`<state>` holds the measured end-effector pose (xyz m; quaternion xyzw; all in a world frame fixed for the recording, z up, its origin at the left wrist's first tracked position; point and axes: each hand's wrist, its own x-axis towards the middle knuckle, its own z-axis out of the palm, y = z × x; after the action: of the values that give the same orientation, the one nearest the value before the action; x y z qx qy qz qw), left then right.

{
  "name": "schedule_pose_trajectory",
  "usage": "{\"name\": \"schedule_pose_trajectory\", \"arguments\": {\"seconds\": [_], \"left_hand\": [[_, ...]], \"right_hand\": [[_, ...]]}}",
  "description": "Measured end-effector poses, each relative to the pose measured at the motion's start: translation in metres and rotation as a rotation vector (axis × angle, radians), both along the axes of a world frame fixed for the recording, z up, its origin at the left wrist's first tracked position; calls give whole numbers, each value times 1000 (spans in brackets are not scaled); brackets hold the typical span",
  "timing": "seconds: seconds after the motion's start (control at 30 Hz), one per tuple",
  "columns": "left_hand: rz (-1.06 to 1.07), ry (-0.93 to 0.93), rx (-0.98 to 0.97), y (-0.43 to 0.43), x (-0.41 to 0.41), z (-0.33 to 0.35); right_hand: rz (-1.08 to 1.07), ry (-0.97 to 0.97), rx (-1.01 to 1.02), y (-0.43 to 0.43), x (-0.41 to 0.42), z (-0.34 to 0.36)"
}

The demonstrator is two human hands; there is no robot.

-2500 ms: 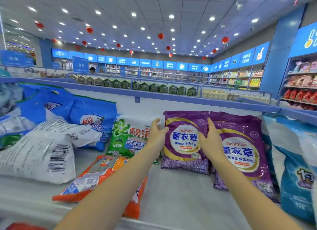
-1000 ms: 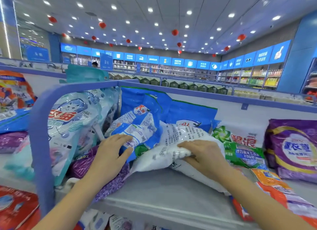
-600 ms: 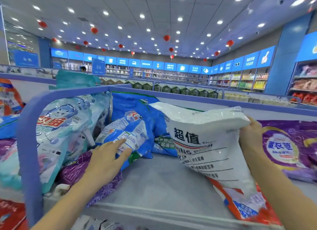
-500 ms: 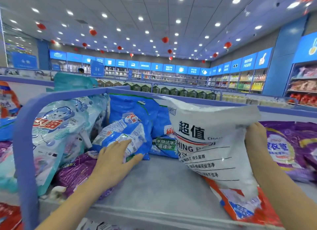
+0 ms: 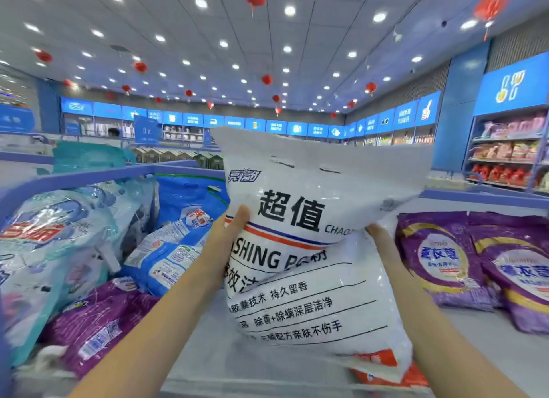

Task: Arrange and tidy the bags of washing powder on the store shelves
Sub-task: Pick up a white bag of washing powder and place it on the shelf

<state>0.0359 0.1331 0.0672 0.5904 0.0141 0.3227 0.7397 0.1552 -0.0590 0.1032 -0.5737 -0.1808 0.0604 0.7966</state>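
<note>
Off the blue bag [image 5: 169,258], our left hand [image 5: 228,234] now pinches the white bag [image 5: 312,249] at its left edge, thumb in front. We hold the bag upright between both hands, equally near, long axis vertical. Our right hand [image 5: 377,234] grips its right edge, fingers hidden behind.
</note>
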Motion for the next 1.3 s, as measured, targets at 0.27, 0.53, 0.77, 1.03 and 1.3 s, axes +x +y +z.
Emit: {"name": "schedule_pose_trajectory", "arguments": {"seconds": [0.27,0.53,0.77,1.03,1.3], "left_hand": [[521,12,-51,-10,-6,8],[744,-93,183,-9,-17,-6],[635,-180,324,18,-29,-7],[396,-134,160,46,-34,-6],[450,-194,148,46,-37,13]], "right_hand": [[219,-281,156,-10,0,-1],[-99,-358,-24,-4,7,36],[-103,-385,-19,8,10,43],[-114,-365,28,16,5,41],[-139,-389,36,11,4,39]]}}
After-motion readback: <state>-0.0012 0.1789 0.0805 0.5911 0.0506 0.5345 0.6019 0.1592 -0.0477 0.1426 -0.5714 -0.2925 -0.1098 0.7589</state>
